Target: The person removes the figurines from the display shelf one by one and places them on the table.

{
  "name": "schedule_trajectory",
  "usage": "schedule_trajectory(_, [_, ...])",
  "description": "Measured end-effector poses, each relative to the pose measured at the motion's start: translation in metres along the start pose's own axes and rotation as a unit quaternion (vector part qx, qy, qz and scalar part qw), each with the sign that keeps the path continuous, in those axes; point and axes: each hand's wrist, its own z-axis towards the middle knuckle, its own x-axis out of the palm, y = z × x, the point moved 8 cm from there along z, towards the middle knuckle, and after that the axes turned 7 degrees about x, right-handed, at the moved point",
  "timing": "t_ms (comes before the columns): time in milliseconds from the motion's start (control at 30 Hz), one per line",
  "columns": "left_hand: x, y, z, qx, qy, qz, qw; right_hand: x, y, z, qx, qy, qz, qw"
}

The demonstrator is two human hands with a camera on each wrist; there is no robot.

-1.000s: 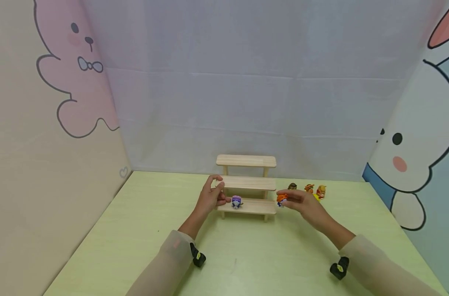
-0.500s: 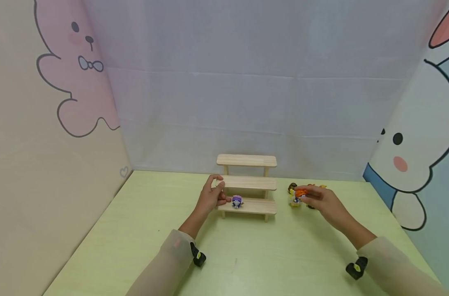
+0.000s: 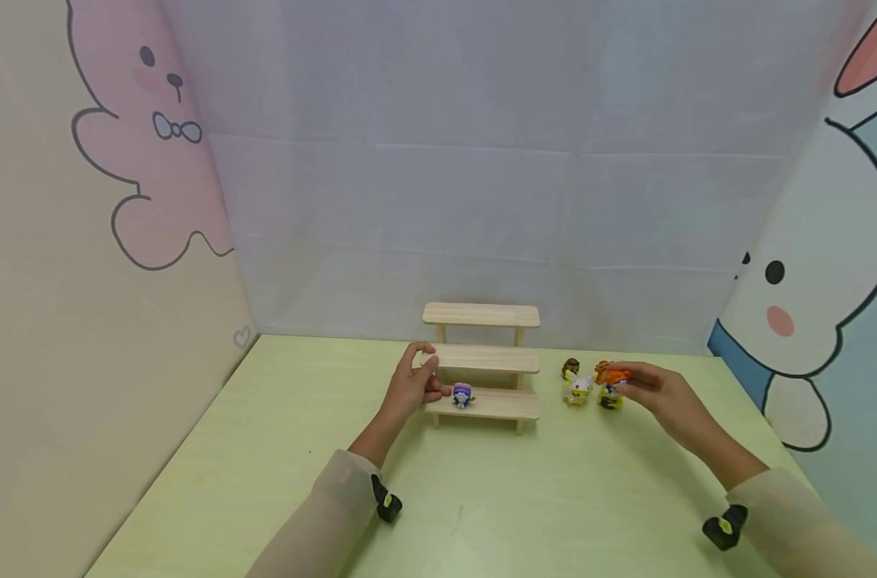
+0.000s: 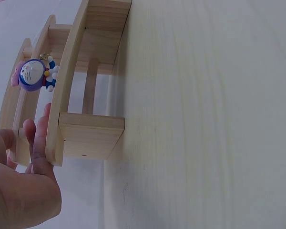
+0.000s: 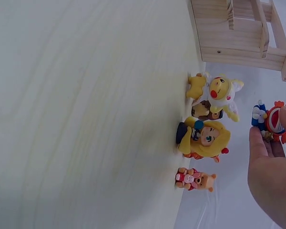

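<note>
My left hand [image 3: 411,384] grips the left end of a three-tier wooden shelf [image 3: 485,359], its fingers about the boards, as the left wrist view also shows. On the lowest tier a small blue-and-white cat figurine [image 4: 33,75] in a purple hood stands near those fingers. My right hand [image 3: 662,399] pinches another toy figurine [image 5: 274,119], blue and white with an orange-red hood. It is held in the air above a group of toys: a white-and-yellow eared figurine [image 5: 221,90] and a yellow-haired figurine [image 5: 212,138] are nearest.
A small bear figurine [image 5: 193,179] in red and a brown-haired figurine [image 3: 570,366] stand among the toys right of the shelf. Behind the pale table [image 3: 380,514] hangs a white cloth [image 3: 481,201]. Printed side panels flank it.
My right hand has moved right with the orange-hooded figurine, from beside the shelf to above the toy group, uncovering the white-and-yellow figurine. My left hand and the shelf have stayed put.
</note>
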Motion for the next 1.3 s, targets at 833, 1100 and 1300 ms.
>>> schedule_trajectory(833, [0.000,-0.002,-0.001,0.002,-0.001,0.000,1.0000,-0.026,-0.046,0.004,0.054,-0.028,-0.024,0.9979])
schedule_trajectory(1100, [0.000,-0.001,0.000,0.003,-0.001,0.001,1.0000,-0.025,-0.060,0.005,0.058,-0.017,0.011,0.9981])
schedule_trajectory(1300, [-0.001,-0.001,0.001,-0.003,0.005,0.000,1.0000,-0.022,-0.071,0.007,0.075,-0.018,0.008,0.9970])
